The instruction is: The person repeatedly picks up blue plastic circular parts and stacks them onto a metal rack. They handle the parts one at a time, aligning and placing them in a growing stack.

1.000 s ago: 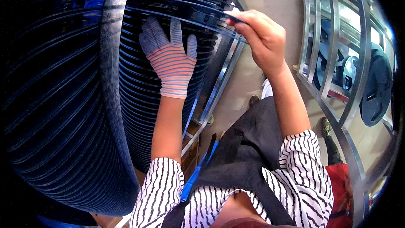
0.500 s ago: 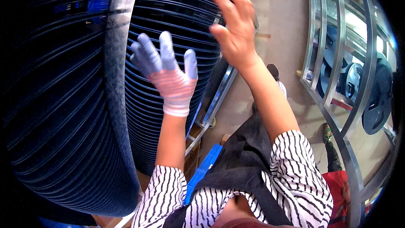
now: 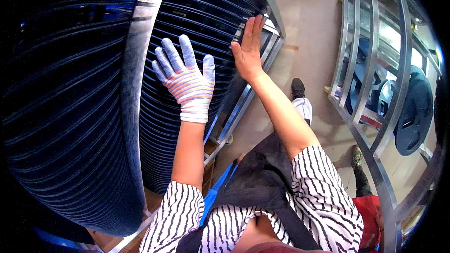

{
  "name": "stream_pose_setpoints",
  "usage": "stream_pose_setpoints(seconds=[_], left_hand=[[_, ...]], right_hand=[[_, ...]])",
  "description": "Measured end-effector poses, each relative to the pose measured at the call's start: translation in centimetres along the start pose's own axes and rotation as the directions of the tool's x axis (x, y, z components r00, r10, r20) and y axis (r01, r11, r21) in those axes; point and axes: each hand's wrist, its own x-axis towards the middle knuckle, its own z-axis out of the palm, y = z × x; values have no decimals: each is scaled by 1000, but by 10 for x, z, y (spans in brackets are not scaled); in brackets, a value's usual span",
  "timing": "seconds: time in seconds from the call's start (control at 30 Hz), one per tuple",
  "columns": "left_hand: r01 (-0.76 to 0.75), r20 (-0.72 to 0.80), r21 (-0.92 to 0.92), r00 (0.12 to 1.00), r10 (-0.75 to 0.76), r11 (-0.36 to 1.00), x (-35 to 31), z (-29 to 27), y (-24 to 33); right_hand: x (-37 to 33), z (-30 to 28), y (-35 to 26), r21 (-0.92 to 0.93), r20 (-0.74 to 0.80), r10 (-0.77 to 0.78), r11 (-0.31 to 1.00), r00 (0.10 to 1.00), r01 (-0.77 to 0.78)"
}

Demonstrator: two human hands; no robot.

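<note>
My left hand (image 3: 188, 77), in a striped glove with bluish fingertips, is spread flat over a tall stack of dark, glossy, thin-edged panels (image 3: 164, 152). Whether its palm touches the edges cannot be made out. My bare right hand (image 3: 248, 51) lies with straight fingers along the right side of the same stack, thumb held apart, near a small pale label (image 3: 238, 33). Neither hand grips anything. A second dark stack (image 3: 70, 140) stands to the left, behind a grey metal upright (image 3: 132, 61).
A metal frame with rails (image 3: 243, 96) runs along the stack's right side. To the right, across the floor (image 3: 300, 33), stands another metal rack (image 3: 375, 65) holding dark moulded parts (image 3: 415, 112). Another person's leg (image 3: 362, 178) and red clothing (image 3: 368, 215) show at lower right.
My right hand has come down from above the stack's top right to its right side. My left hand stays over the panels, fingers spread. The view has shifted slightly.
</note>
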Motion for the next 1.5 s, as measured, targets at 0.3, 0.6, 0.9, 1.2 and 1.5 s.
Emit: stream_pose_setpoints(seconds=[0.3, 0.6, 0.9, 1.2, 1.5], left_hand=[[7, -18, -49, 1000, -8, 999, -3, 3, -3], [23, 20, -21, 1000, -23, 1000, -39, 7, -16], [2, -15, -100, 1000, -4, 995, -34, 15, -14], [-103, -17, -124, 995, 102, 987, 42, 6, 11], [-82, 41, -123, 995, 88, 989, 32, 14, 6]], right_hand=[[12, 5, -4, 136, -187, 188, 977, 964, -164], [5, -17, 11, 80, -225, 192, 981, 955, -179], [70, -38, -27, -311, -121, -379, 892, 917, 328], [68, -40, -63, -558, 228, 51, 826, 972, 87], [20, -140, -88, -302, -33, -254, 925, 967, 233]])
